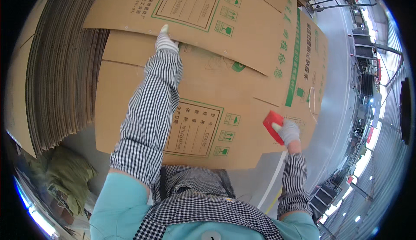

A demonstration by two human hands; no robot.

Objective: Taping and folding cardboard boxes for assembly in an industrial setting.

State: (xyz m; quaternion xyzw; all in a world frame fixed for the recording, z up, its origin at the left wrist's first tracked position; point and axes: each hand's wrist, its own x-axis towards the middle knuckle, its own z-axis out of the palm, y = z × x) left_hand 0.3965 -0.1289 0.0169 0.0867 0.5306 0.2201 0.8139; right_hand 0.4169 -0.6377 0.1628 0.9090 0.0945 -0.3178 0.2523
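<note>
Closest in, right under the lens: checked apron (pixel 203 209), filling the bottom of the view and all but meeting the near edge of lower cardboard sheet (pixel 203 84). Now up along striped left sleeve (pixel 149 105) to left hand (pixel 167 40), pale-gloved, right at the near edge of upper cardboard sheet (pixel 195 14). Gripping that edge, by the look of it: one digit over the printed face, the rest out of sight beneath the board. Cannot tell how tightly. Across to right hand (pixel 289 131), gloved too, closed around red block (pixel 273 127), over the right-hand part of the lower cardboard sheet. Cannot tell whether block and board touch.

On to the key relation: upper cardboard sheet straight ahead of the left hand, on top of the lower one, long axis left to right and slanting nearer at the right. Far closer to the left hand than to the right, and well apart from the red block. Worth judging any shift by that slanting edge, gripped near the middle of its visible run.

Tight on the left: tall cardboard stack (pixel 69 66) hard alongside, partly covered in view by the upper sheet's corner, with olive sack (pixel 71 175) below. Tight near the apron as well. Roomier on the right: grey floor (pixel 336 75) beyond the lower sheet's far edge.
</note>
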